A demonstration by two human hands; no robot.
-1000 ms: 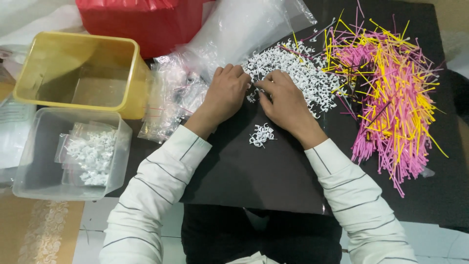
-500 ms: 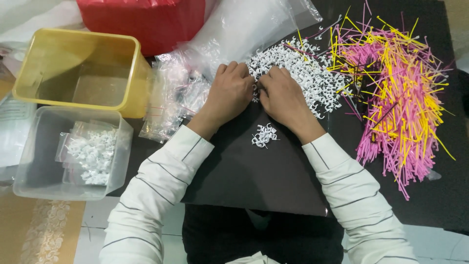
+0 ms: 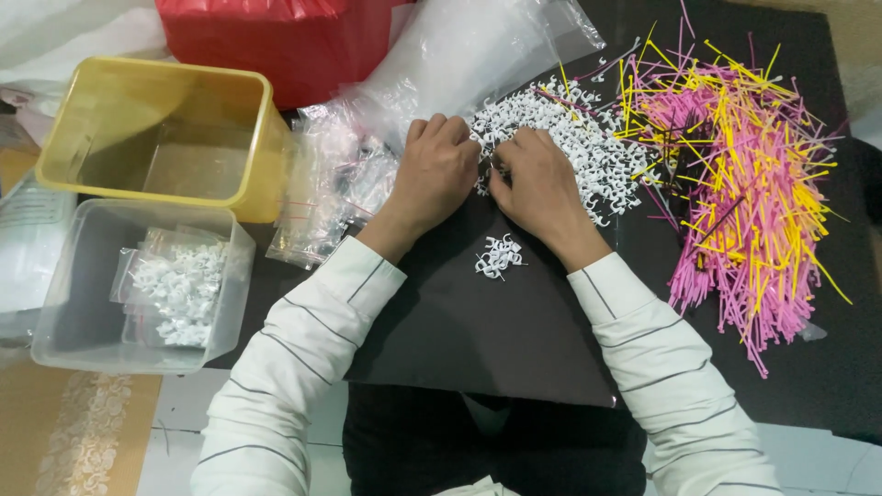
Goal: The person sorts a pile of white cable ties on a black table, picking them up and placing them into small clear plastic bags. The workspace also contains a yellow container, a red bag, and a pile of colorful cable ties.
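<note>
Little had changed: the left hand [image 3: 439,170] and right hand [image 3: 536,184] stayed curled, knuckles up, in the white clip heap [image 3: 588,152]; any grasp was hidden. The small clip cluster [image 3: 499,256] remained.

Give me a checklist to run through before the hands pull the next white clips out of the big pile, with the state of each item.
1. Both hands at the big pile of white clips: ok; left hand and right hand rest on its near edge.
2. What the fingers hold: cannot tell; they curl out of sight.
3. Small cluster of clips lies apart from the pile, between the wrists: ok.
4. Pink and yellow sticks clear of the clips: not ok; some overlap the pile's right edge.
5. Clear tub has room: ok.
</note>
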